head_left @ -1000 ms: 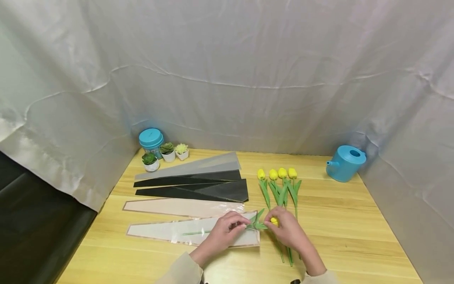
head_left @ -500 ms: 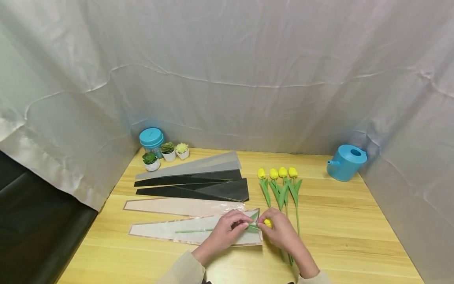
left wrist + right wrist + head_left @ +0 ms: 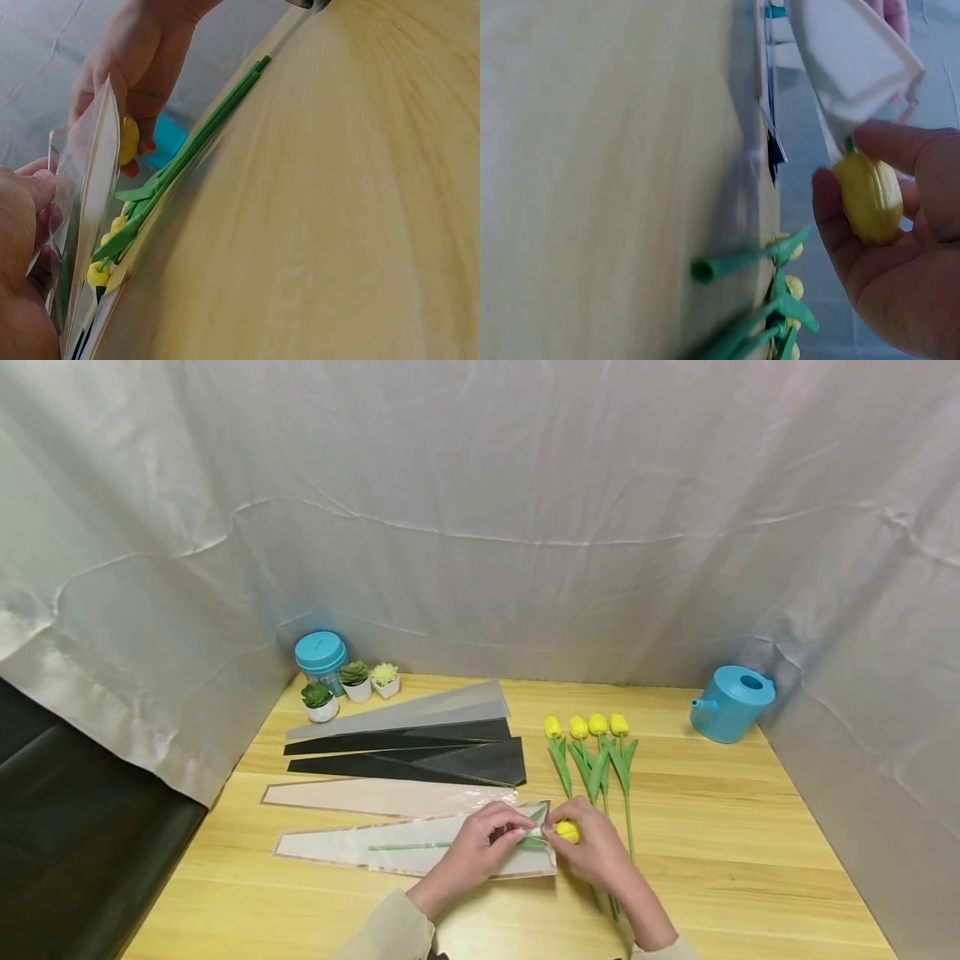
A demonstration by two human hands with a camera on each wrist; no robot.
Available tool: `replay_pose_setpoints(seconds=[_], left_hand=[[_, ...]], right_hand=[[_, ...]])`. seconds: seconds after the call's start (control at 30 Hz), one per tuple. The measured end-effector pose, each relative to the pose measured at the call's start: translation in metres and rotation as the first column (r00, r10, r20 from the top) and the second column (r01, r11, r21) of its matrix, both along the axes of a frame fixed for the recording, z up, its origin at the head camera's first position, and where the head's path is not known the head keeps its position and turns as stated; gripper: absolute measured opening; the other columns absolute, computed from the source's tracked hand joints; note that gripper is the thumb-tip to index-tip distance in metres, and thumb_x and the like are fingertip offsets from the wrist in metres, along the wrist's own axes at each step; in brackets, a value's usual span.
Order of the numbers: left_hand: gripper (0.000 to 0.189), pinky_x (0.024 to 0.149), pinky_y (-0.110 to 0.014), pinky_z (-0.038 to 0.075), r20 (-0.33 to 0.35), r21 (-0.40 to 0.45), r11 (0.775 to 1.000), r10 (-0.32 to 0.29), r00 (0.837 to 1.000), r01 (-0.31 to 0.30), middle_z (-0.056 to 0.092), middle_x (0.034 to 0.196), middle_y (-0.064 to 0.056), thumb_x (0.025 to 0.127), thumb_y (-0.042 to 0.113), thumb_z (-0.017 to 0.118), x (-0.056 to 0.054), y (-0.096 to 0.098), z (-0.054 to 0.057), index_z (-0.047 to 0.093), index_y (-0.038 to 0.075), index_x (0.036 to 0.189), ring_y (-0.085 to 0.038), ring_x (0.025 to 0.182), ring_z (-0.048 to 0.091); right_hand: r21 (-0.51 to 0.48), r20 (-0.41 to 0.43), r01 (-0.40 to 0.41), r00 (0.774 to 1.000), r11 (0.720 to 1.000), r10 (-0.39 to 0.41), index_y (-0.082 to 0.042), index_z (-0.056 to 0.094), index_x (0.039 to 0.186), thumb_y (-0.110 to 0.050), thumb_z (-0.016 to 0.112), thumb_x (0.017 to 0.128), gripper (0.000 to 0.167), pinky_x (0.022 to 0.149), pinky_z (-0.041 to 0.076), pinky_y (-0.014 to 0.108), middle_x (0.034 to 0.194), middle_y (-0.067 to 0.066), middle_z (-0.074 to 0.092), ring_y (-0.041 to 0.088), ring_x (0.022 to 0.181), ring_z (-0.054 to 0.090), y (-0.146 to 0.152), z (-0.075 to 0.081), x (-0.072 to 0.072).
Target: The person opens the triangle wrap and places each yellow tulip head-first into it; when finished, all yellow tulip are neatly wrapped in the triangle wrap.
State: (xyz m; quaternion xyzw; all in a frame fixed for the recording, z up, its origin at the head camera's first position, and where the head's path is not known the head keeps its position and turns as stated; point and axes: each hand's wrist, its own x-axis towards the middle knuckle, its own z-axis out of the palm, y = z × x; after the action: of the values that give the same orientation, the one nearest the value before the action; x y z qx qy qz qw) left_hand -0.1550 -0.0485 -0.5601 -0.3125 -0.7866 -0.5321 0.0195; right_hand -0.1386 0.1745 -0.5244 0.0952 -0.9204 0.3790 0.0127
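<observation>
A white flower sleeve [image 3: 322,846] with a clear front and brownish edging lies lengthwise, its wide end toward the right. My left hand [image 3: 482,845] pinches the clear film [image 3: 71,161] near that wide end, lifting it off the white back. The green stem [image 3: 408,847] of a tulip shows through the film, with leaves inside around the mouth. My right hand [image 3: 592,843] holds this tulip just below its yellow bloom [image 3: 874,196], which sits against the curled fingers outside the sleeve. Several other yellow tulips [image 3: 597,768] lie behind and under the right hand.
Beyond the sleeve lie a pinkish sleeve [image 3: 390,797], two black sleeves [image 3: 480,760] and a grey one [image 3: 420,714]. Small potted succulents [image 3: 356,682] and a blue-lidded jar [image 3: 321,652] stand back left. A blue watering can [image 3: 731,706] stands back right.
My right hand has moved left, sliding the tulip further into the sleeve, mostly in the first half second. The sleeve has shifted slightly right. My left hand keeps its pinch.
</observation>
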Motion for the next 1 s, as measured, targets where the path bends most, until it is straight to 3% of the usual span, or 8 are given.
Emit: replay_pose_setpoints(seconds=[0.17, 0.27, 0.37, 0.53, 0.67, 0.73, 0.8, 1.0], left_hand=[[0.019, 0.077, -0.021, 0.052, 0.005, 0.006, 1.000, 0.009, 1.000, -0.009, 0.071, 0.114, 0.009, 0.104, 0.021, 0.064, 0.000, -0.003, -0.001, 0.075, 0.024, 0.119, -0.004, 0.090, 0.057], [0.019, 0.077, -0.021, 0.051, 0.016, 0.007, 1.000, 0.014, 1.000, -0.014, 0.071, 0.113, 0.010, 0.104, 0.022, 0.064, 0.001, -0.005, 0.000, 0.075, 0.025, 0.119, -0.005, 0.089, 0.057], [0.019, 0.077, -0.021, 0.051, 0.014, 0.006, 1.000, 0.010, 1.000, -0.010, 0.071, 0.113, 0.009, 0.104, 0.022, 0.063, 0.000, -0.006, 0.000, 0.075, 0.024, 0.119, -0.006, 0.089, 0.057], [0.019, 0.076, -0.020, 0.052, 0.001, -0.001, 1.000, -0.001, 1.000, 0.001, 0.070, 0.112, 0.009, 0.105, 0.022, 0.062, 0.000, -0.006, -0.002, 0.075, 0.023, 0.120, -0.004, 0.089, 0.056], [0.019, 0.074, -0.020, 0.051, -0.017, -0.002, 1.000, 0.001, 1.000, -0.001, 0.070, 0.111, 0.009, 0.105, 0.022, 0.063, -0.001, -0.007, 0.000, 0.075, 0.024, 0.119, -0.002, 0.086, 0.055], [0.019, 0.073, -0.020, 0.051, -0.025, 0.002, 1.000, 0.002, 1.000, -0.002, 0.070, 0.111, 0.009, 0.105, 0.022, 0.063, -0.002, -0.006, 0.001, 0.075, 0.024, 0.119, -0.003, 0.085, 0.055], [0.019, 0.074, -0.020, 0.052, -0.025, 0.007, 1.000, -0.002, 1.000, 0.002, 0.070, 0.112, 0.009, 0.105, 0.022, 0.063, -0.002, -0.006, 0.003, 0.075, 0.024, 0.119, -0.003, 0.086, 0.056], [0.019, 0.082, -0.022, 0.053, -0.031, 0.011, 1.000, -0.011, 0.999, 0.011, 0.070, 0.113, 0.007, 0.104, 0.019, 0.064, -0.001, -0.003, 0.004, 0.075, 0.023, 0.118, -0.006, 0.096, 0.060]], right_hand=[[-0.145, 0.143, 0.002, 0.990, 0.989, 0.019, -0.019, 0.075, 0.111, -0.018, 0.084, 0.088, 0.024, 0.076, 0.054, 0.025, 0.112, 0.000, 0.067, 0.012, 0.090, 0.060, 0.017, 0.001, 0.000], [-0.235, 0.213, -0.014, 0.975, 0.972, 0.065, -0.013, 0.073, 0.118, -0.016, 0.081, 0.091, 0.028, 0.070, 0.054, 0.023, 0.117, 0.007, 0.064, 0.012, 0.085, 0.057, 0.026, 0.003, 0.002], [-0.273, 0.227, -0.020, 0.970, 0.962, 0.084, -0.009, 0.071, 0.122, -0.015, 0.078, 0.093, 0.031, 0.070, 0.055, 0.024, 0.119, 0.011, 0.064, 0.012, 0.083, 0.058, 0.029, 0.006, 0.004], [-0.288, 0.196, -0.014, 0.978, 0.958, 0.073, -0.007, 0.072, 0.121, -0.016, 0.079, 0.093, 0.031, 0.071, 0.057, 0.024, 0.120, 0.011, 0.068, 0.010, 0.082, 0.060, 0.029, 0.008, 0.004], [-0.270, 0.154, 0.017, 0.988, 0.963, 0.026, -0.014, 0.076, 0.113, -0.015, 0.083, 0.088, 0.026, 0.082, 0.058, 0.023, 0.116, 0.004, 0.072, 0.013, 0.101, 0.065, 0.023, 0.006, 0.004], [-0.269, 0.147, 0.030, 0.989, 0.963, 0.010, -0.019, 0.077, 0.109, -0.014, 0.085, 0.086, 0.025, 0.085, 0.058, 0.024, 0.113, 0.000, 0.073, 0.014, 0.103, 0.065, 0.019, 0.005, 0.004], [-0.261, 0.138, 0.025, 0.990, 0.965, 0.012, -0.021, 0.077, 0.107, -0.014, 0.086, 0.084, 0.025, 0.085, 0.058, 0.024, 0.111, -0.002, 0.074, 0.011, 0.100, 0.066, 0.016, 0.003, 0.003], [-0.221, 0.077, -0.039, 0.995, 0.974, 0.057, -0.018, 0.077, 0.103, -0.009, 0.086, 0.082, 0.024, 0.070, 0.054, 0.023, 0.094, -0.003, 0.072, 0.007, 0.076, 0.059, 0.008, 0.001, 0.001]])
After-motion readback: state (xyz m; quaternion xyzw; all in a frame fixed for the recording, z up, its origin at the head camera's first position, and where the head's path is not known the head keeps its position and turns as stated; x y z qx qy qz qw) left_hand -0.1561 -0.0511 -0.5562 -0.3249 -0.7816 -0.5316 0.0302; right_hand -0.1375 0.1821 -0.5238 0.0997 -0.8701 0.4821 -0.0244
